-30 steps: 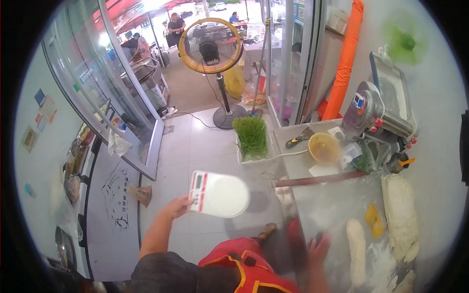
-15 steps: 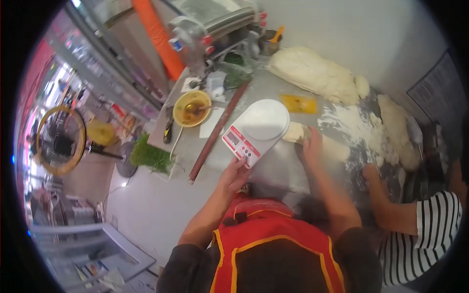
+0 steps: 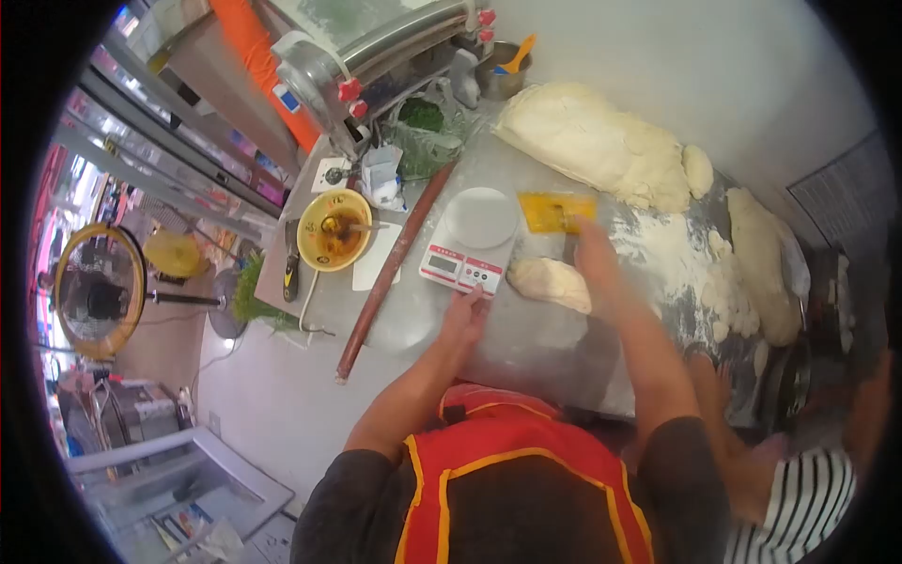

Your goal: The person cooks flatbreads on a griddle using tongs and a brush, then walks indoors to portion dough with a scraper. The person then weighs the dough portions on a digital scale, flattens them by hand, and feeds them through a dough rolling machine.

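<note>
The white kitchen scale (image 3: 460, 263), with red and white panels, lies on the metal table (image 3: 526, 348) beside the long reddish-brown rod (image 3: 395, 268). My left hand (image 3: 465, 312) is at the scale's button end, its fingers closed on that edge. Right of the scale lies a short piece of dough (image 3: 552, 284). My right hand (image 3: 590, 246) reaches to the near edge of the yellow scraper (image 3: 550, 212); its fingers are smeared by motion. A large mass of dough (image 3: 592, 141) lies behind, near the wall.
A yellow bowl of brown liquid (image 3: 334, 230) and a black-handled tool (image 3: 291, 268) stand at the left. Loose flour (image 3: 648, 263) and more dough (image 3: 763, 263) lie at the right. A co-worker's striped sleeve (image 3: 810, 498) shows at the lower right, with an arm near the table.
The scale has come down onto the table in my left hand. My right hand has moved from the dough to the yellow scraper. The dough piece looks shorter.
</note>
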Demonstrator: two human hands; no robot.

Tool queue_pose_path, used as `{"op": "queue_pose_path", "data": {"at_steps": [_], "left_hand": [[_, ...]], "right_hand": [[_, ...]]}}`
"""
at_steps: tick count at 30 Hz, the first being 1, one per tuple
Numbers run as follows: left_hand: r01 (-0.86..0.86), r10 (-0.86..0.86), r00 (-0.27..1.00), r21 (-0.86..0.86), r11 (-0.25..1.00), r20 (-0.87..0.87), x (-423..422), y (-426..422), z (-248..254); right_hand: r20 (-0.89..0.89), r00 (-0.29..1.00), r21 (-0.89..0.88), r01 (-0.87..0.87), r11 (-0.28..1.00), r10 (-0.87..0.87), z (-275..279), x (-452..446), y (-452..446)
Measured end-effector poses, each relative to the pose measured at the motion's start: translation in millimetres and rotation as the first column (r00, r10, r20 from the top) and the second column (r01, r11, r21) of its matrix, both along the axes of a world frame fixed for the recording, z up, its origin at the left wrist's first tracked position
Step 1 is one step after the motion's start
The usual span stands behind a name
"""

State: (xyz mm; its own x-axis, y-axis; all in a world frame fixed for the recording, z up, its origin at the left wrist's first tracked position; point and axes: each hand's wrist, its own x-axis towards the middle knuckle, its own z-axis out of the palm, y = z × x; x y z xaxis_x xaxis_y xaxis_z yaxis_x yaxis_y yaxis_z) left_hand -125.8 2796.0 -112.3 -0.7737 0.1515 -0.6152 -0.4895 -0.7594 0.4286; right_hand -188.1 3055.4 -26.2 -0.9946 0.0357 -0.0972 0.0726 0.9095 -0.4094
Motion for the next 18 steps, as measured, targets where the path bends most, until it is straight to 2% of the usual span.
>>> {"op": "queue_pose_path", "data": {"at_steps": [1,4,7,9,10,11,12,13,16,18], "left_hand": [[-0.022,0.022,1.0,-0.019,1.0,-0.022,-5.4,1.5,-2.5],[0.114,-0.112,0.993,-0.2,0.973,0.021,-8.7,-5.1,16.1],[0.289,-0.265,0.957,-0.325,0.901,0.118,-3.3,-16.1,51.6],[0.356,-0.326,0.933,-0.52,0.776,0.152,0.3,-19.6,57.7],[0.389,-0.358,0.916,-0.606,0.694,0.179,3.1,-22.3,59.8],[0.281,-0.431,0.899,-0.858,0.43,0.078,6.8,-24.0,61.7],[0.093,-0.531,0.847,-0.987,0.129,0.01,10.1,-23.4,62.7],[-0.151,-0.64,0.768,-0.976,-0.157,-0.015,11.2,-21.6,62.2],[-0.442,-0.781,0.621,-0.791,-0.424,0.072,0.2,-16.7,46.2],[-0.389,-0.802,0.584,-0.823,-0.413,0.126,-5.1,-17.7,51.6]], "right_hand": [[0.052,0.998,0.018,-0.033,0.999,0.032,-3.5,-17.1,2.8],[-0.117,0.954,0.316,-0.228,0.921,0.276,-34.6,-49.6,14.4],[0.033,0.936,0.479,-0.323,0.816,0.351,-19.5,-64.8,12.0],[0.088,0.929,0.481,-0.357,0.801,0.36,-24.0,-72.7,11.6],[0.116,0.925,0.48,-0.37,0.795,0.361,-27.2,-74.5,11.5],[0.077,0.919,0.482,-0.373,0.793,0.386,-33.4,-75.6,12.3],[0.037,0.912,0.486,-0.374,0.79,0.409,-37.5,-77.2,13.2],[-0.005,0.903,0.495,-0.37,0.786,0.429,-40.5,-80.5,14.9],[0.042,0.938,0.258,-0.342,0.904,0.343,-22.3,-88.7,18.6],[0.093,0.97,0.249,-0.241,0.938,0.225,7.6,-82.0,7.3]]}}
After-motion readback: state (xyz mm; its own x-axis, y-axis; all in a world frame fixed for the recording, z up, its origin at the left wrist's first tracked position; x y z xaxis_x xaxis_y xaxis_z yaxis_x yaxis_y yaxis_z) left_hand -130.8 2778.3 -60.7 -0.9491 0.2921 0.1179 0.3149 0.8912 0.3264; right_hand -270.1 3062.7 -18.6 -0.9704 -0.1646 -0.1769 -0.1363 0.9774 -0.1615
